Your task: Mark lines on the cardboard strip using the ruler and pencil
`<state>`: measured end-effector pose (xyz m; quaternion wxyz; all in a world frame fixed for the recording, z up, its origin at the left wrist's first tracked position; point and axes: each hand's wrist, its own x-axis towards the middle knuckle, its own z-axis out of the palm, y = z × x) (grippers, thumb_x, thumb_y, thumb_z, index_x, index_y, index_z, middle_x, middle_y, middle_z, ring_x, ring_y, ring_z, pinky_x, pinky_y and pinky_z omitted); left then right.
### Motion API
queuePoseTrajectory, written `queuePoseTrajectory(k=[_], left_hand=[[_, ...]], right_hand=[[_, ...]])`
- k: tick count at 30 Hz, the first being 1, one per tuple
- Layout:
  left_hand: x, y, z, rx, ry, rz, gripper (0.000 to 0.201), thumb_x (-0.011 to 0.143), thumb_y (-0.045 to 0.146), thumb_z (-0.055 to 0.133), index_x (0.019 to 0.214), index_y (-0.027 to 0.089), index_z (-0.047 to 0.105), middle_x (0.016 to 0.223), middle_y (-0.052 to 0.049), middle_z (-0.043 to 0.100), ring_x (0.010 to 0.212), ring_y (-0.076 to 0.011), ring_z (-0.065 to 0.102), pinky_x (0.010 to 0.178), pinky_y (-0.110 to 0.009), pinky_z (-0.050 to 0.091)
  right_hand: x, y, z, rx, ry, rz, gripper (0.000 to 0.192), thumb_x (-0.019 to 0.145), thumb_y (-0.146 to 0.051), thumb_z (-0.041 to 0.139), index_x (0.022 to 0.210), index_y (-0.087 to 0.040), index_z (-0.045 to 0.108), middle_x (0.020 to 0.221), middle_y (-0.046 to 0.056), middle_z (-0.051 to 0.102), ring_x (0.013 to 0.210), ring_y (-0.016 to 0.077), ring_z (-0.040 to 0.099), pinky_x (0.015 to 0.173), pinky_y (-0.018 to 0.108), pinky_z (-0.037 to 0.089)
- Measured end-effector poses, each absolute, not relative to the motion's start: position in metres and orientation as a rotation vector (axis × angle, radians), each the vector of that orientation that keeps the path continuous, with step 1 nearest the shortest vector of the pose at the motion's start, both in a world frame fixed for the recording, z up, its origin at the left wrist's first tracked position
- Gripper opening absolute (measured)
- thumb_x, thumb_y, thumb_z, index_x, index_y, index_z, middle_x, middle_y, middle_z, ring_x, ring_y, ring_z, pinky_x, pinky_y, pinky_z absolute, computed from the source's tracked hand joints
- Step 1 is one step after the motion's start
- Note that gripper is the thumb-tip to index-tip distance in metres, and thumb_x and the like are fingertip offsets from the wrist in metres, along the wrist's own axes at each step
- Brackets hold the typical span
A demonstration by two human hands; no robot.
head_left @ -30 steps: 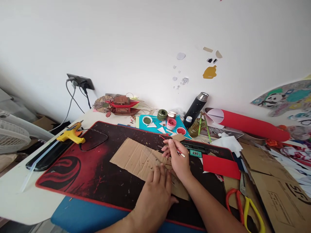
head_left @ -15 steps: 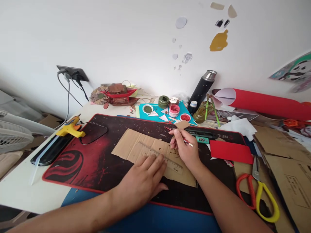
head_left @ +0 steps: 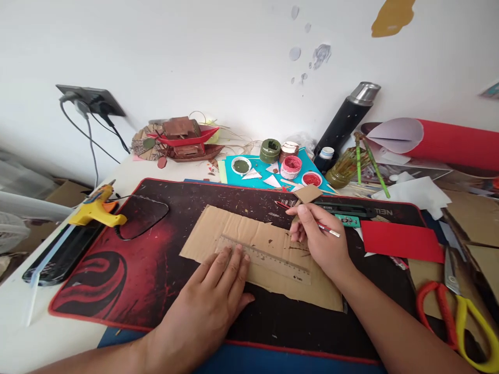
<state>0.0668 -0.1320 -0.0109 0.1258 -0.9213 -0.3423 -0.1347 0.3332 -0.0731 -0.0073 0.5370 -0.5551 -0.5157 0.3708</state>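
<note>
Marking a line on the flat brown corrugated cardboard sheet (head_left: pixel 249 244), by the look of it: left hand (head_left: pixel 210 306) spread flat, fingers pinning the clear plastic ruler (head_left: pixel 268 258) against the sheet; right hand (head_left: pixel 317 241) pinched shut around a thin red-and-white pencil (head_left: pixel 325 228), tip at the ruler's far end. Next move calls for steady downward pressure, then drawing along the ruler's edge, just ahead of the left fingertips.

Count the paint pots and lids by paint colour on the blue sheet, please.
Green: 2, the jar and the lid
Red: 2, the pot and the lid
Total: 4
</note>
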Motion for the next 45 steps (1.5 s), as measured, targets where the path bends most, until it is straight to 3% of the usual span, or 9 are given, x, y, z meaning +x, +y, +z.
queuePoseTrajectory(k=[5, 25, 45], left_hand=[[0.0666, -0.1326, -0.0116, -2.698, -1.026, -0.358, 0.054, 0.119, 0.046, 0.042, 0.150, 0.010, 0.069, 0.154, -0.015, 0.071, 0.140, -0.0318, 0.066, 0.121, -0.049, 0.045], [0.0662, -0.1337, -0.0132, -2.689, -1.057, -0.302, 0.059, 0.117, 0.053, 0.045, 0.153, 0.011, 0.064, 0.156, -0.015, 0.069, 0.144, -0.0349, 0.061, 0.125, -0.053, 0.042], [0.0651, -0.1340, -0.0140, -2.688, -1.077, -0.280, 0.062, 0.118, 0.055, 0.041, 0.155, 0.011, 0.064, 0.156, -0.013, 0.069, 0.144, -0.0331, 0.059, 0.125, -0.052, 0.043]], right_hand=[[0.3331, -0.0734, -0.0051, -1.333, -1.243, 0.878, 0.050, 0.104, -0.068, 0.069, 0.095, -0.021, 0.083, 0.062, 0.001, 0.070, 0.051, 0.0145, 0.067, 0.049, 0.025, 0.054], [0.3334, -0.0728, -0.0036, -1.405, -1.274, 0.879, 0.052, 0.103, -0.071, 0.068, 0.094, -0.022, 0.083, 0.064, 0.001, 0.072, 0.050, 0.0148, 0.068, 0.046, 0.025, 0.051], [0.3327, -0.0720, -0.0045, -1.412, -1.312, 0.865, 0.049, 0.104, -0.070, 0.069, 0.096, -0.023, 0.084, 0.064, 0.002, 0.072, 0.050, 0.0146, 0.067, 0.047, 0.025, 0.054]])
